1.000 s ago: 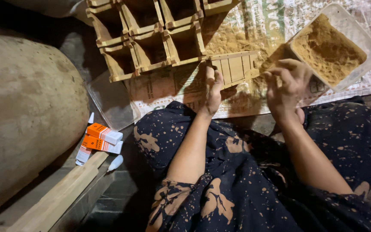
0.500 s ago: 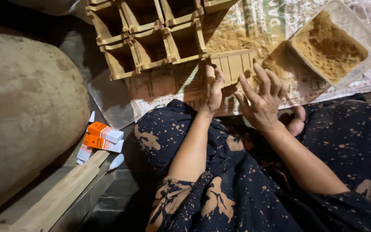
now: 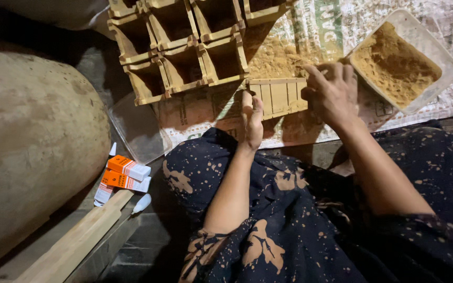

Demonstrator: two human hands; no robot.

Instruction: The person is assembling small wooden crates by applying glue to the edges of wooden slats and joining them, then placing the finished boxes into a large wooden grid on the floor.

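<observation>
— Dark cloth patterned with tan leaves (image 3: pixel 289 230) fills the near view: the person sits low, knees up, so both arms reach forward over the lap to the work.

— And off to the near left?

— A pale wooden slat (image 3: pixel 74 243) lies slanting, with two orange-and-white cartons (image 3: pixel 126 174) and a small white dropper bottle (image 3: pixel 141 203) just beside it, set within reach but well apart from the powder. A big rounded sack (image 3: pixel 27 141) bulks behind them.

— The hands?

— The left hand (image 3: pixel 251 119) lies on the left end of a slatted wooden mould (image 3: pixel 279 97), fingers loosely extended rather than clenched, apparently steadying it. The right hand (image 3: pixel 332 91) lies palm down on the mould's right end, fingers spread and gently curved, gripping nothing I can make out; it seems to press or smooth.

— Where does the mould sit?

— On a printed woven sheet (image 3: pixel 446 21), likely spread to catch spills. Tan powder (image 3: pixel 273 57) is heaped just beyond it, and a clear tub of the same powder (image 3: pixel 397 63) sits near the right hand.

— Farthest?

— Open wooden boxes (image 3: pixel 184 47), ranked close together.
</observation>
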